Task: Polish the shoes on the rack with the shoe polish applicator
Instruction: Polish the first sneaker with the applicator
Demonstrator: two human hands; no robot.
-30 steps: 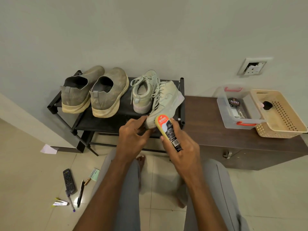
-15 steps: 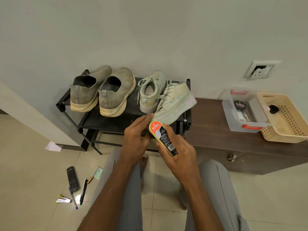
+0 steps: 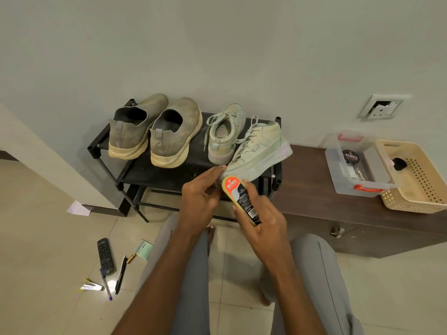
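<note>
While the tilted high-top sneaker [image 3: 260, 151] was touched by the left hand [image 3: 200, 201], polishing was under way.
The shoe polish applicator [image 3: 240, 199] was gripped in the right hand [image 3: 263, 221]; left fingers lay loosely extended.

Dusty knit shoes [image 3: 154, 131], matt rack [image 3: 154, 171]

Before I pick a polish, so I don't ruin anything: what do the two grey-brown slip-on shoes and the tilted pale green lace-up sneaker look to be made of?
The grey-brown slip-on shoes look like knitted fabric, matt, with a woven texture and cream rubbery soles. The tilted pale green lace-up sneaker looks like smooth leather or a synthetic, dull and scuffed; which one is unclear.
</note>
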